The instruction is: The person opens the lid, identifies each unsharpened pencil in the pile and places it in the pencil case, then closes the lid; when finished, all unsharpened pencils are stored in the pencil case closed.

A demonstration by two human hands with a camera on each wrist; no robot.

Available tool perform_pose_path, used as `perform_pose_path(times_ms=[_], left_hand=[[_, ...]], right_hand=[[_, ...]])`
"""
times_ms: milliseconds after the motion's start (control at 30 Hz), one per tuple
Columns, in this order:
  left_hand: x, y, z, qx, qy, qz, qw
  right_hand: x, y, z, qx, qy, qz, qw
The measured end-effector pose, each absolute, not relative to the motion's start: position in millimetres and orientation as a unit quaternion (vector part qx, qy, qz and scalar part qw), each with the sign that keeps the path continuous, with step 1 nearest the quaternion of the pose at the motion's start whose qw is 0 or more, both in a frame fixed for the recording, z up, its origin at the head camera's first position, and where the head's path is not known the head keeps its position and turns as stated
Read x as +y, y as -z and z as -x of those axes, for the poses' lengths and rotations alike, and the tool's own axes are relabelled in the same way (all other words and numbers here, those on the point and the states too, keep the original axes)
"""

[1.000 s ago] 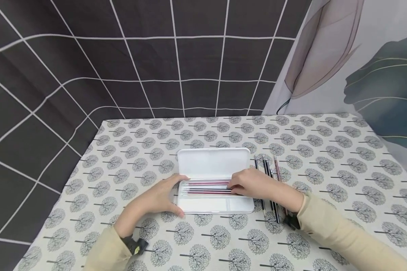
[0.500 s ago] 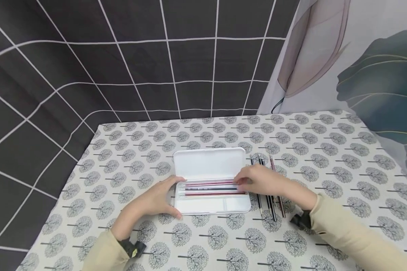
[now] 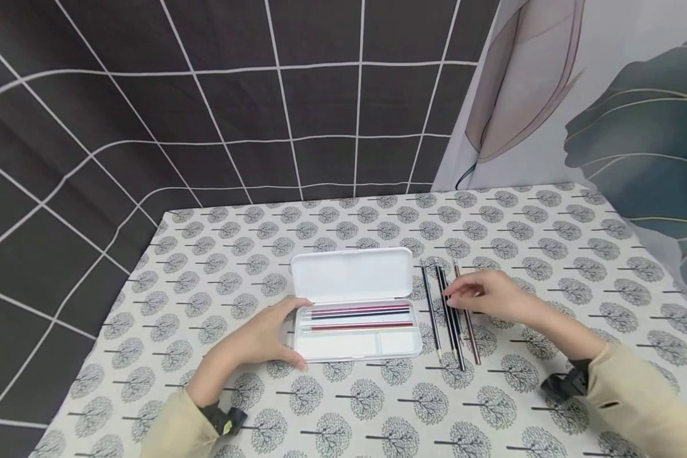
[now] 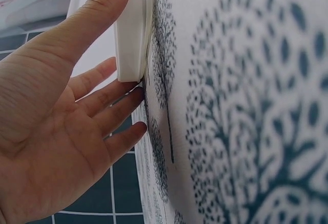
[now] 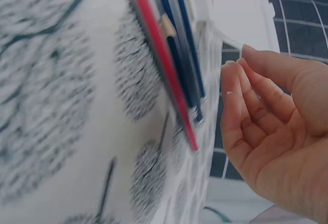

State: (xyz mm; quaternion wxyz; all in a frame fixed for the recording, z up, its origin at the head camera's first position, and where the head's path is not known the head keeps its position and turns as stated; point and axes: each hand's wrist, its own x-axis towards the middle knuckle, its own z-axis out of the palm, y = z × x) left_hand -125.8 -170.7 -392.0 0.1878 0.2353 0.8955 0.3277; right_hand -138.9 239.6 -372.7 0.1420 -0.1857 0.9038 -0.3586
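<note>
"Start from the tabletop's (image 3: 298,413) left edge. What comes first?"

"The left hand (image 3: 266,334), fingers spread: thumb at the near left corner of a white case (image 3: 338,348), forefinger at the far left corner."

"And where does that case sit?"

"Roughly midway between the tabletop's left and right edges, its lid (image 3: 352,275) raised on the side toward the far edge. Red and dark pencils (image 3: 360,313) lie lengthwise inside, in two groups."

"Further right?"

"Loose ones, just past the case, pointing toward the far edge: a dark pencil (image 3: 432,312), a dark cluster (image 3: 453,331), then a dark red pencil (image 3: 472,337)."

"What about the right hand (image 3: 489,296)?"

"Above the cluster and the dark red one, fingers loosely bent, thumb near the fingertips, holding nothing."
</note>
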Motion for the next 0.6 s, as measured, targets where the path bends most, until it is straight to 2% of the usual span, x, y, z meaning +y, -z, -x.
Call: perform_pose_path(times_ms=[333,600], left_hand=[[-172,391,127,0.897,-0.322,-0.24,0.184],[-171,393,126,0.897,-0.326,-0.229,0.191]], right_hand=[[260,378,131,0.928,0.327,0.062,0.17],[259,386,133,0.932,0.304,0.034,0.196]])
